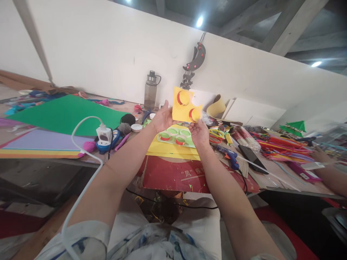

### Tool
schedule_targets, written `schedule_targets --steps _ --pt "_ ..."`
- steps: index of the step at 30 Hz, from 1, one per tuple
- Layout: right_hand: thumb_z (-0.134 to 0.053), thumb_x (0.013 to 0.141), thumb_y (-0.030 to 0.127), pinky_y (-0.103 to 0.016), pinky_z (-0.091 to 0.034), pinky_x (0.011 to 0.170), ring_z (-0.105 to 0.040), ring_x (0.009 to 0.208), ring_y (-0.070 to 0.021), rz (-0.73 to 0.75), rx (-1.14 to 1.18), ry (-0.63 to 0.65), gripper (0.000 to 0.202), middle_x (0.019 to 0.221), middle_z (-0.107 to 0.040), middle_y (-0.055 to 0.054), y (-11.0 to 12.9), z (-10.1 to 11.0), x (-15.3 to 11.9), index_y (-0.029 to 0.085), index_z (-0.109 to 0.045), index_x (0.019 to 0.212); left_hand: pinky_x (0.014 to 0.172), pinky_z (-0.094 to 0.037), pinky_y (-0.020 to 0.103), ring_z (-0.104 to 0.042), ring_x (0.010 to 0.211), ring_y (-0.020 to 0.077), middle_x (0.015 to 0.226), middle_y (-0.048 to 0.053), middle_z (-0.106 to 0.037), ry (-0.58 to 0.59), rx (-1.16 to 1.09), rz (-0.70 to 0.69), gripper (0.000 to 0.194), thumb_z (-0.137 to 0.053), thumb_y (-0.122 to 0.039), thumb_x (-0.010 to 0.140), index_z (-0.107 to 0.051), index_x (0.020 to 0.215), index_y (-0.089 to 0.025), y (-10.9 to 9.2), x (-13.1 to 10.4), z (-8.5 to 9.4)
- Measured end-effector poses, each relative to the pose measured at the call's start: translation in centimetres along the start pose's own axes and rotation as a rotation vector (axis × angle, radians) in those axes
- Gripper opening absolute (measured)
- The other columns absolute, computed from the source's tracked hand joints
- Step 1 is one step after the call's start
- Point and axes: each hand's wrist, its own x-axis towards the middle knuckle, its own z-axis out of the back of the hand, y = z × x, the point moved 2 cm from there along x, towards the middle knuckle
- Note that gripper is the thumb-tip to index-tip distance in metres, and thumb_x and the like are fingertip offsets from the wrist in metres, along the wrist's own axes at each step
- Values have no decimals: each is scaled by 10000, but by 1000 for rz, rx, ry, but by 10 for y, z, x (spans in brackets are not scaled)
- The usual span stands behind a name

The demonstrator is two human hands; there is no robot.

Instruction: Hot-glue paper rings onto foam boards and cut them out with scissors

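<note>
Yellow card (179,114) is up in front of me, above the counter (282,177), held between both hands: my left hand (163,118) grips its left edge with the thumb up, and my right hand (200,133) pinches the lower right corner in its fingertips. Two round pieces with red sides, an upper one (184,97) and a lower one (195,115), sit on its face. Below and behind my hands lies a pale green piece (173,141) with rings on it, resting on yellow sheets (156,150), with a red board (169,177) nearest me. To my left I see a green sheet (73,115), a lilac sheet (51,141) and a white plug (104,136); a bottle (150,93) stands against the wall (103,47). To my right are a glue gun (232,159), a phone (252,158) and red strips (282,146), with another person's hand (321,155) beyond.
</note>
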Motion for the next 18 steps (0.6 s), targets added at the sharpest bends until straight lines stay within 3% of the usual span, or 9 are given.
schedule_targets --steps 4,8,10,15,18 --pt "-900 828 354 -173 -574 604 -659 625 -73 19 -16 -32 315 693 -679 78 1 1 -1 242 -609 873 1300 -432 555 -690 1396 339 1330 177 -803 33 -39 40 570 -497 -614 1097 -721 1330 -144 12 3 1" --pt "-887 847 357 -172 -563 584 -649 614 -76 1 -43 -34 308 693 -674 76 2 -2 -4 244 -602 871 1278 -460 520 -787 1215 295 1101 155 -852 -35 -20 10 234 -788 -343 985 -758 1067 -126 32 4 3" --pt "-907 830 385 -171 -556 583 -636 604 -74 -12 -75 2 344 688 -663 79 -1 -4 -6 247 -595 872 1246 -494 511 -815 1110 260 1048 121 -853 -71 7 -31 144 -817 -211 949 -759 1047 -122 42 5 2" --pt "-922 753 492 -194 -536 572 -620 607 -90 6 -232 86 420 709 -676 73 -11 -9 -11 258 -600 887 1175 -557 475 -823 993 219 1176 117 -842 -206 -5 -117 199 -731 -241 1027 -758 1191 -132 53 7 0" --pt "-793 822 591 -245 -551 592 -645 651 -123 104 -442 70 400 817 -737 31 -10 -6 -17 264 -599 946 1098 -608 435 -821 970 213 1211 103 -834 -301 -2 -140 248 -770 -256 1005 -751 1231 -154 49 8 4"
